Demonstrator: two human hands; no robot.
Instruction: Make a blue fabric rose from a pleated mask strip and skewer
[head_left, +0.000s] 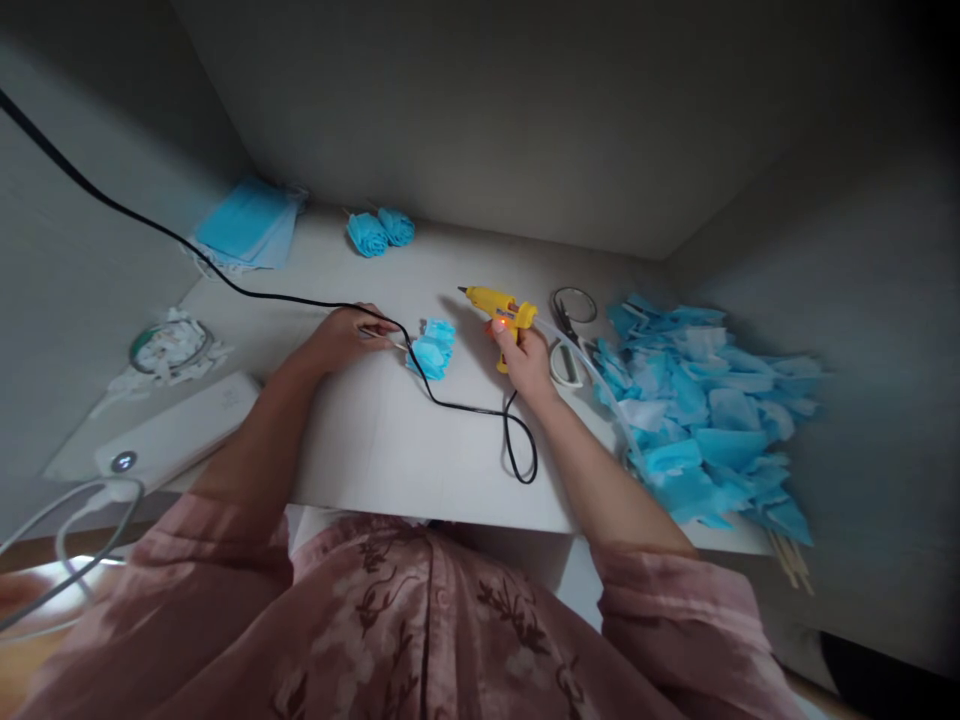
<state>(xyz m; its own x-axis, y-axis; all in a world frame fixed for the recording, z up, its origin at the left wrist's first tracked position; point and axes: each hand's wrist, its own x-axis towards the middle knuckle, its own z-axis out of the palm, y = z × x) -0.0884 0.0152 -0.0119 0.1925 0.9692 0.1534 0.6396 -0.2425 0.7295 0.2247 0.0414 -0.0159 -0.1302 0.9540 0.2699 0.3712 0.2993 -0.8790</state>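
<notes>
Left of the yellow glue gun [495, 300], the left hand [349, 335] pinches a blue fabric rose [433, 358] by its stick [397, 345], likely sparing the petals; the right hand [525, 360] grips the gun, apparently keeping its nozzle [462, 290] clear.

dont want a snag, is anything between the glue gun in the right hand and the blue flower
Nothing visible stands between the yellow glue gun, held in the right hand, and the blue flower. The black cord, though, passes in front of the flower's lower left part.
</notes>
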